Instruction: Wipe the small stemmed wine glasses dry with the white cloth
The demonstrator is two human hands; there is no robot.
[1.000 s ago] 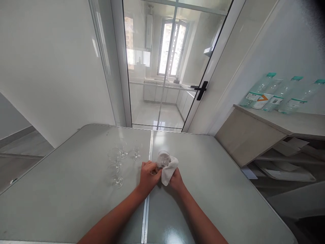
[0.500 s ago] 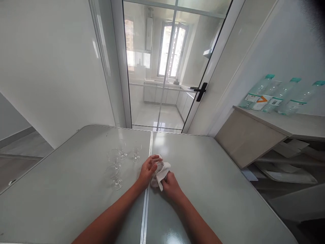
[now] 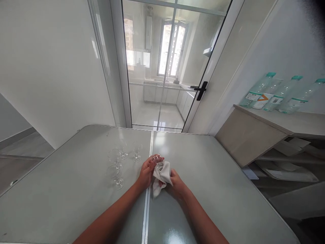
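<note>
My left hand is wrapped round the bowl of a clear stemmed glass, held over the middle of the grey table. My right hand grips a white cloth pressed against the glass's lower part, which the cloth hides. Several more clear stemmed glasses stand upright on the table to the left: one nearest me, one behind it, one at the back and one closest to my left hand.
A metal seam runs down the table's middle. Behind the table stands a glass door with a black handle. On the right a wooden shelf unit carries three plastic water bottles.
My left hand moved from the glass's stem up round its bowl. The glass tipped lower and nearer me. My right hand shifted the cloth down under it.
</note>
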